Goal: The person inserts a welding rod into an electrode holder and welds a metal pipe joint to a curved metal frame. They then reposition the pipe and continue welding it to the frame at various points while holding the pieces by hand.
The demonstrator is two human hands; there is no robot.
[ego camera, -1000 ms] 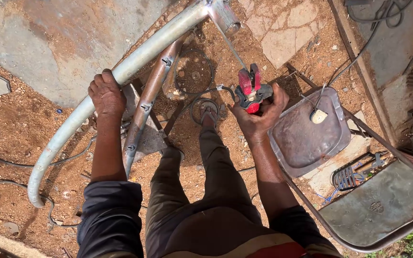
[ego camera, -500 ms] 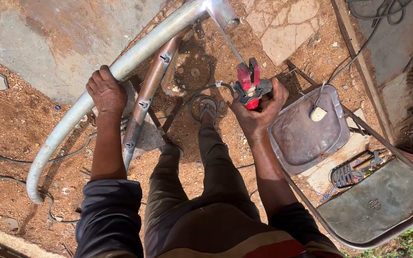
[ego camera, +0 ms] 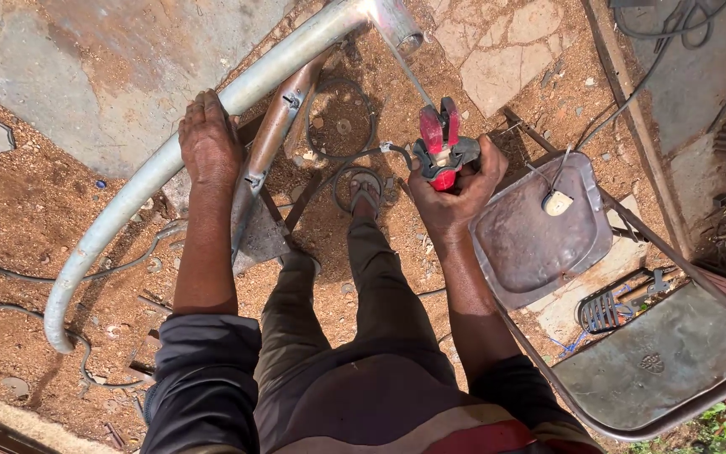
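Sunlit red dirt ground (ego camera: 35,202), folding metal chair (ego camera: 665,370).

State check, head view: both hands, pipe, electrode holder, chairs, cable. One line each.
left hand: palm down, gripping the curved pipe
curved pipe: raised off the dirt, one end open
right hand: closed on the red electrode holder
red electrode holder: rod clamped, pointing at the pipe joint
metal chair: seat bare
cable: looped on dirt

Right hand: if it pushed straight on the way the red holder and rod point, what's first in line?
The right hand grips a red holder whose thin rod already reaches the open end of the grey pipe. That pipe end would be met first, though depth is hard to judge from above.
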